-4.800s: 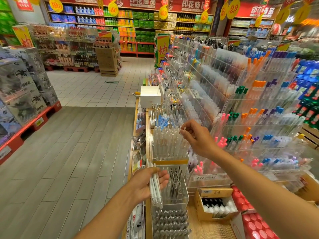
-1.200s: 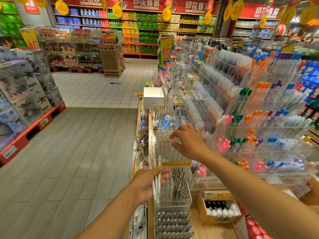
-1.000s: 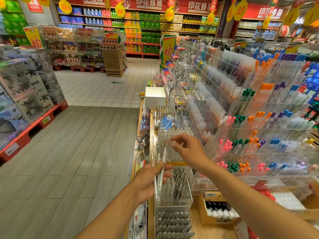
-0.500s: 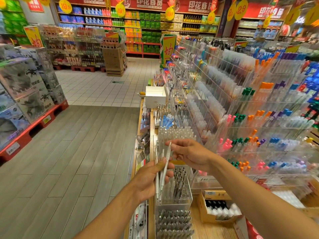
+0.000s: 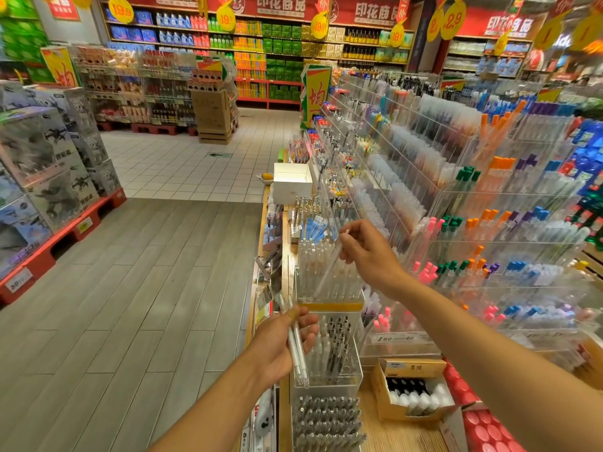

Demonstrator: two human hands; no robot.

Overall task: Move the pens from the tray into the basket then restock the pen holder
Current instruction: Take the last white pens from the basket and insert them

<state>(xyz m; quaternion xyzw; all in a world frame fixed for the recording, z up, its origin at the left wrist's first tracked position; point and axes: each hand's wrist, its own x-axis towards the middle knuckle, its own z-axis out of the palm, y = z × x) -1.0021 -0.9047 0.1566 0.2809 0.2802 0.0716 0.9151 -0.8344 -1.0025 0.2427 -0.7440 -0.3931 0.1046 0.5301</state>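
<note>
Right hand (image 5: pixel 365 252) pinches one slim clear pen (image 5: pixel 329 269) at frame centre; lower it tip-first into the clear acrylic pen holder (image 5: pixel 329 288) (left hand (image 5: pixel 280 347) grips spare white pens (image 5: pixel 295 340))

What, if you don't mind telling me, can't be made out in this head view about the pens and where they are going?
- Left hand: how many white pens its grip holds; they overlap.
- Right hand: whether its clear pen has entered the clear pen holder; clear on clear.
- The basket and tray: none can be identified.
- Small price label: digits too small and blurred.
</note>
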